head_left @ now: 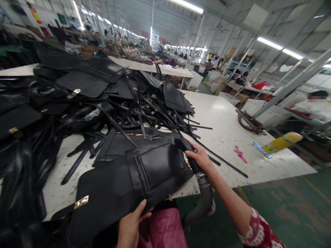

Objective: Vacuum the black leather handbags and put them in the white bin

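Our right grip [198,155] wraps the black hose nozzle [194,166], its tip at the right end of the black flap bag [156,165]; our left grip [131,223] pinches the bag's near side, thumb on top. The bag straddles the front edge of the bench [217,106], its gold clasp [81,202] already fitted. We judge this one under way, not finished. Beyond it heap more black bags [84,82] and straps [74,167]; how many are done, we cannot tell.
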{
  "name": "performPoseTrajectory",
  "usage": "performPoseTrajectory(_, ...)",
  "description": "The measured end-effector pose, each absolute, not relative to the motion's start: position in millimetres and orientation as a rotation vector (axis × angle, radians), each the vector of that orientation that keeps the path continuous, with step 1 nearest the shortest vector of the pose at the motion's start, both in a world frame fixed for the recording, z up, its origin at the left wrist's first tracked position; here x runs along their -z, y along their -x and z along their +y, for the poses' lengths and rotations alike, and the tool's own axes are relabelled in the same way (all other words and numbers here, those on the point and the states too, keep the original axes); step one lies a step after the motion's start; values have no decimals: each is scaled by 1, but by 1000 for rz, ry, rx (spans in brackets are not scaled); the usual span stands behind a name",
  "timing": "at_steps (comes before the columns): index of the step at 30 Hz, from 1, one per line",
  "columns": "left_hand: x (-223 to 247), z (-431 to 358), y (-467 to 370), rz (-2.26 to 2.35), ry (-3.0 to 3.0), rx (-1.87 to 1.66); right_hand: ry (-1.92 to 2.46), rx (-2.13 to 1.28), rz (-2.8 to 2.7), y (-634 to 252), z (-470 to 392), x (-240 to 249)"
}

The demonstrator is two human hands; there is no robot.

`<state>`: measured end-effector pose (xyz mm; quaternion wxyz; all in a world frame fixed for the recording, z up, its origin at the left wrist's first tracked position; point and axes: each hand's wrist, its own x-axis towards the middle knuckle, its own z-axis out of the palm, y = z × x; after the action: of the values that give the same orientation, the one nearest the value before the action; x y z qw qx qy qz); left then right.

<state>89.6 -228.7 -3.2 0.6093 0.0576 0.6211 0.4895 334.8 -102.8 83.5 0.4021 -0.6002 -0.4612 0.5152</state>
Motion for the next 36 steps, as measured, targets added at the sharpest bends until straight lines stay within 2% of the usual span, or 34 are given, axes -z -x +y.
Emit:
performPoseTrajectory(5, 10, -237, -83, 1563, -230, -931, 1520, -1511, -1238, -320, -53, -94)
performPoseTrajectory(9, 8, -239, -82, 1589, -324, -938, 1563, -1561, -1225, -315, -23, -87)
performPoseTrajectory(14, 2, -243, -88, 1562, -312, -987, 1620, -1420, -1237, -306, -12, -85)
performPoseTrajectory(19, -6, -243, -86, 1567, -277, -1127, 1572, -1234, -1355, -275, -45, -99)
performPoseTrajectory(22, -6, -241, -85, 1580, -257, -1089, 1478, -1378, -1525, -254, -80, -108)
performPoseTrajectory(27, 1, -244, -91, 1588, -353, -837, 1381, -1699, -1852, -221, -110, -109)
performPoseTrajectory(31, 6, -247, -94, 1605, -388, -772, 1455, -1825, -1797, -204, -96, -105)
performPoseTrajectory(36, 12, -249, -93, 1615, -450, -785, 1286, -1951, -1727, -198, -79, -102)
